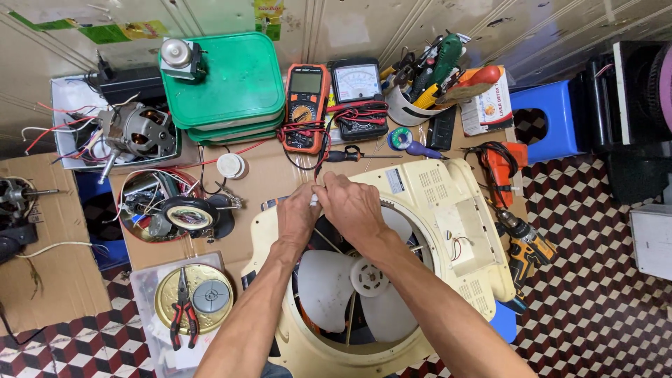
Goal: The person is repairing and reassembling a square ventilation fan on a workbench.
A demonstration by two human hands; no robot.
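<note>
Both hands, left hand (297, 213) and right hand (350, 203), pinch a small white part (313, 200); grip narrow. Fan housing (448, 210) rim lies right under the grip. Steady wrists on it.

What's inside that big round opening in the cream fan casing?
Inside the cream fan casing sit pale fan blades around a round hub. The left hand and right hand cover the opening's top edge, hiding whatever lies beneath them.

I see the fan housing (448, 231) lying flat on the counter (266, 182), both hands at its far rim. Behind it sit two meters (336, 98); left lie pliers (183, 308), seemingly on a tin lid (210, 297).
</note>
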